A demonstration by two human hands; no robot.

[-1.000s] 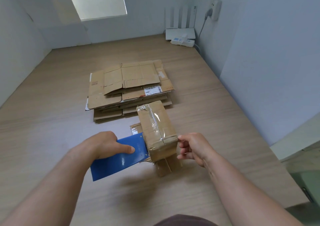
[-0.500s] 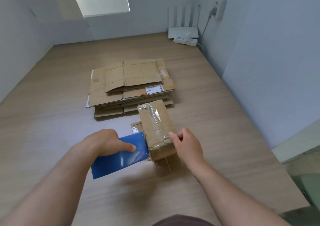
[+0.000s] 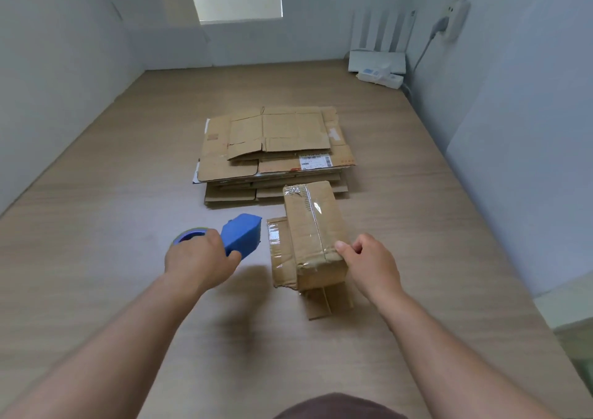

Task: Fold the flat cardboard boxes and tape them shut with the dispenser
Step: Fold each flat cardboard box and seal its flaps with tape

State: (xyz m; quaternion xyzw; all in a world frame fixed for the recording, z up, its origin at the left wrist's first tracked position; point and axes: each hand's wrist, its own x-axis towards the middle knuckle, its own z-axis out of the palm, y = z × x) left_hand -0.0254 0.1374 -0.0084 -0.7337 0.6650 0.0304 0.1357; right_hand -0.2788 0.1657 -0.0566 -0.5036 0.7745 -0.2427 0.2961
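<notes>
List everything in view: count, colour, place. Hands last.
folded box: one, brown, clear tape along its top, middle of the surface, loose flaps at its near end
flat cardboard boxes: one stack, brown, just behind the folded box
tape dispenser: one, blue, left of the folded box
router: one, white, far right corner
small device: one, white, in front of the router
wall plug: one, white, right wall, cable hanging down
wooden surface: one, light brown, under everything
left hand: grips the tape dispenser
right hand: holds the folded box's near right corner
</notes>
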